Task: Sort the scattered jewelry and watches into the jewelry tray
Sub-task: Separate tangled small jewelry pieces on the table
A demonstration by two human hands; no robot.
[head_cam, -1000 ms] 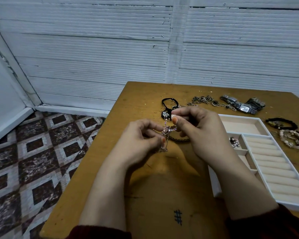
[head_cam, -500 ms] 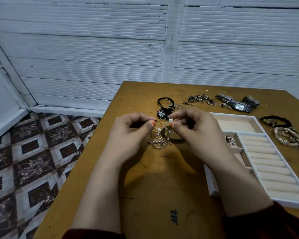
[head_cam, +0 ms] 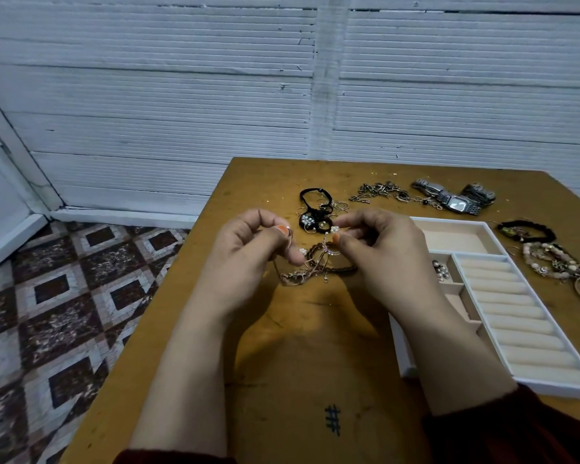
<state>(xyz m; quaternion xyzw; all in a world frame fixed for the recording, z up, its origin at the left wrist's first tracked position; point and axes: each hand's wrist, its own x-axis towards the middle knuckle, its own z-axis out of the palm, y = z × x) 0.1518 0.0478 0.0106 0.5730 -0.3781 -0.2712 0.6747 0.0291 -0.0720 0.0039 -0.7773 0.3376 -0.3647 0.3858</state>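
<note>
Carefully now: a knot could tighten

Above the tabletop (head_cam: 282, 363), the jewelry tray (head_cam: 549, 387) sits just beside the right hand (head_cam: 382, 256). It and the left hand (head_cam: 248, 259) each pinch the tangled chain (head_cam: 302, 276) between them. Tugging apart could snap links.

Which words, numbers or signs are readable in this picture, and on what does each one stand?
"#": a dark hash sign drawn on the wooden table, near its front edge.
Silver watch: any dial marks are too small to read.
No other text is visible.
</note>
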